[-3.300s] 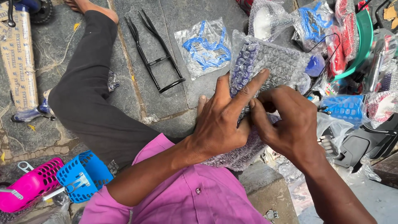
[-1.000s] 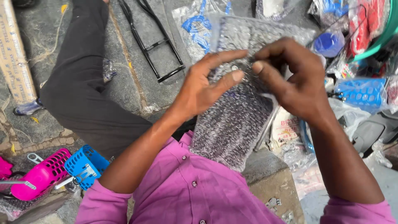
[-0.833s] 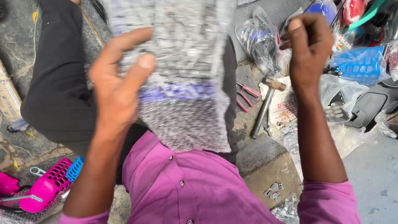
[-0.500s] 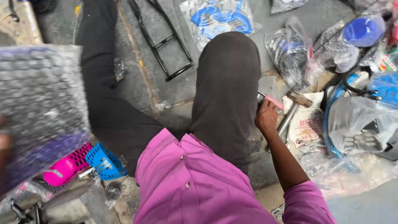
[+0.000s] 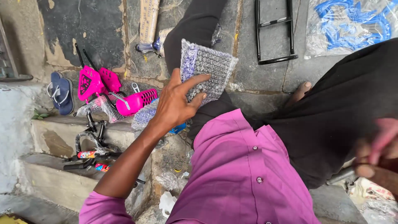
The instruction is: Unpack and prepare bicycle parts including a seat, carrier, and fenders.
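One sheet of bubble wrap (image 5: 207, 68) on the dark trouser leg (image 5: 195, 29), pressed flat under the left hand (image 5: 176, 103); fingers (image 5: 198, 79) spread wide and straight, closed around nothing. Right hand (image 5: 379, 159) blurred at the right edge of the view, fingers curled around a thin pink and metal tool (image 5: 352, 172), kind not clear. On the stone floor (image 5: 70, 25): two pink plastic baskets (image 5: 132, 101), one pair of blue sandals (image 5: 60, 91) near the step edge, one black metal frame (image 5: 273, 33), one clear bag with blue parts (image 5: 352, 23) at the top right corner. Bare stone free at the top left.
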